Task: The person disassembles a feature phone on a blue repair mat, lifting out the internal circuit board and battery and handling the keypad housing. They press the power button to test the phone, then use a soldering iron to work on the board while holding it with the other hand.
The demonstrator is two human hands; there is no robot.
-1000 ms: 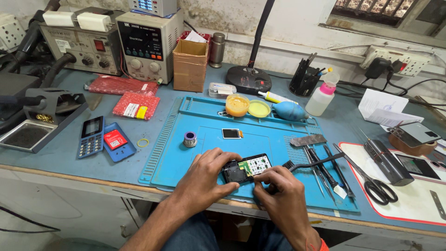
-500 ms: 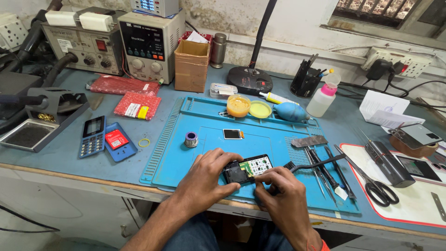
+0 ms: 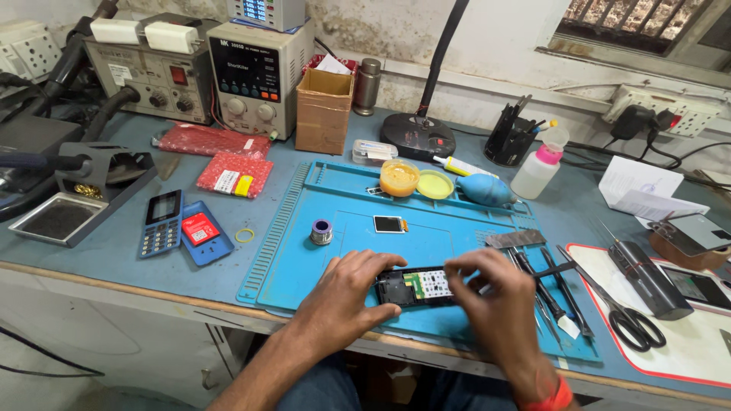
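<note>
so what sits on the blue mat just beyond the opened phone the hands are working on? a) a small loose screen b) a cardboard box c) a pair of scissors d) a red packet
a: the small loose screen lies on the blue mat just beyond the opened phone, which both the left hand and the right hand hold.

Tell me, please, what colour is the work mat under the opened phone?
The work mat is light blue, seen best in the head view, its only view.
</note>
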